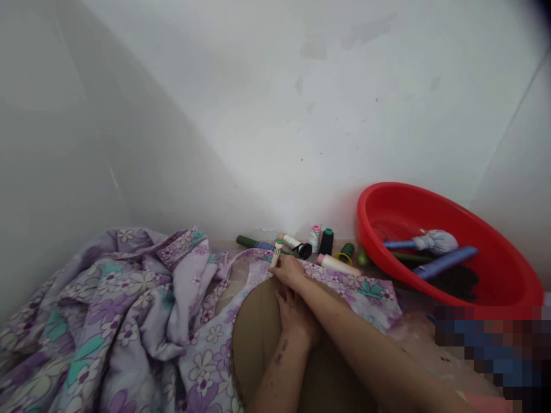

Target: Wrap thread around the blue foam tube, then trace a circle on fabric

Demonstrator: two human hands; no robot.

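My right hand (289, 273) is shut on a pale pen with a coloured top (276, 252), which sticks up past my fingers. It rests on the edge of a lilac floral cloth (129, 298), which is heaped to the left and spreads across my lap. Below it, my left hand (293, 312) lies with its fingers apart on a tan cloth (258, 338), holding nothing I can see. Just beyond my right hand lie a white tube with a pink end (338, 264) and a dark green stick (253, 243).
Thread spools (326, 242) stand along the wall foot. A red plastic basin (370, 229) at the right holds a blue-handled white bundle (434, 242) and a blue tube (445, 262). White walls close the far and left sides. A pixelated blur (491, 355) covers the lower right.
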